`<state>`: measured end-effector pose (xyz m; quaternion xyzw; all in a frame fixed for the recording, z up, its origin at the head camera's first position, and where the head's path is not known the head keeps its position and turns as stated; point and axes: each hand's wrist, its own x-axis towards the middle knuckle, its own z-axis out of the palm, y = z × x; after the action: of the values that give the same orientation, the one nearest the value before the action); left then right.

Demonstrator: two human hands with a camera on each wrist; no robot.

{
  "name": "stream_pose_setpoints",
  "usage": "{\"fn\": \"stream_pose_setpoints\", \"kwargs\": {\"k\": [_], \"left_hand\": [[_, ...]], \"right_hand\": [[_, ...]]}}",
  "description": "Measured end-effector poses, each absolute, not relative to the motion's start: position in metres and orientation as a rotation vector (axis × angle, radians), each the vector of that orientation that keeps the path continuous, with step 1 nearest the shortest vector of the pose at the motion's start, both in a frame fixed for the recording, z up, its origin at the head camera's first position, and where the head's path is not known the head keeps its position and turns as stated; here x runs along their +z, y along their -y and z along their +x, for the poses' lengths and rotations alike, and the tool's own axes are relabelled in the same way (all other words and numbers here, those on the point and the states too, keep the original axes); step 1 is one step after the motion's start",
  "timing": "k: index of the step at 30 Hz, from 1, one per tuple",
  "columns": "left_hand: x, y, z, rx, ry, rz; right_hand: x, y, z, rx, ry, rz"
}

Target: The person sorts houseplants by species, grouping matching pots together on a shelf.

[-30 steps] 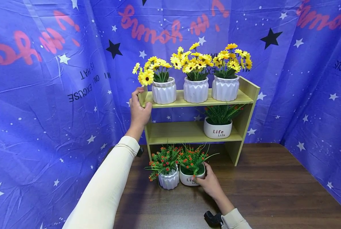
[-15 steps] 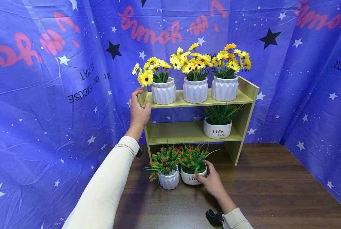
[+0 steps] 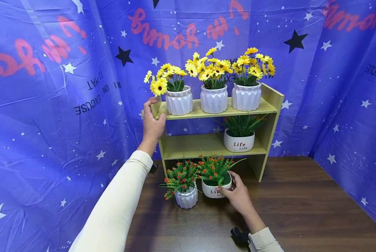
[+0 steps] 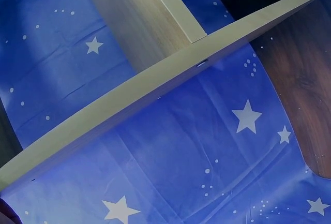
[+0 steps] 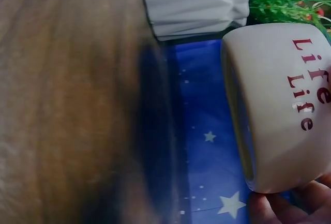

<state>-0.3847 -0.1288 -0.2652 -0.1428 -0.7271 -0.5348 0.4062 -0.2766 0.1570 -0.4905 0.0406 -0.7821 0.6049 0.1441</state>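
Observation:
My left hand point(image 3: 153, 125) grips the upper left corner of a two-tier wooden shelf point(image 3: 194, 144), fingers over its side panel and thumb at the front edge. In the left wrist view the side panel point(image 4: 129, 87) crosses diagonally. My right hand point(image 3: 239, 196) holds a white oval flowerpot point(image 3: 210, 191) marked "Life", planted with red blooms point(image 3: 214, 168), thumb at the front and fingers at its right side. The right wrist view shows the flowerpot's base edge point(image 5: 239, 115), raised from the table. Just left of it stands a pleated white pot point(image 3: 186, 198) with red flowers.
Three pleated white pots with yellow flowers point(image 3: 213, 100) line the top board. A matching "Life" pot point(image 3: 239, 141) stands at the right of the middle board. Behind the brown wooden table point(image 3: 304, 210) hangs a blue star-patterned curtain point(image 3: 301, 105).
My right hand has moved the oval flowerpot right and upward in the head view, away from the pleated pot beside it. My left hand keeps its grip on the shelf.

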Motion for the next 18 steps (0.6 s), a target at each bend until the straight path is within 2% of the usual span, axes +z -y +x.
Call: {"fn": "stream_pose_setpoints", "kwargs": {"k": [18], "left_hand": [[-0.265,0.13,-0.385,-1.355,1.844,-0.351]], "right_hand": [[-0.443,-0.159,-0.255,1.65,2.197,0.142]]}}
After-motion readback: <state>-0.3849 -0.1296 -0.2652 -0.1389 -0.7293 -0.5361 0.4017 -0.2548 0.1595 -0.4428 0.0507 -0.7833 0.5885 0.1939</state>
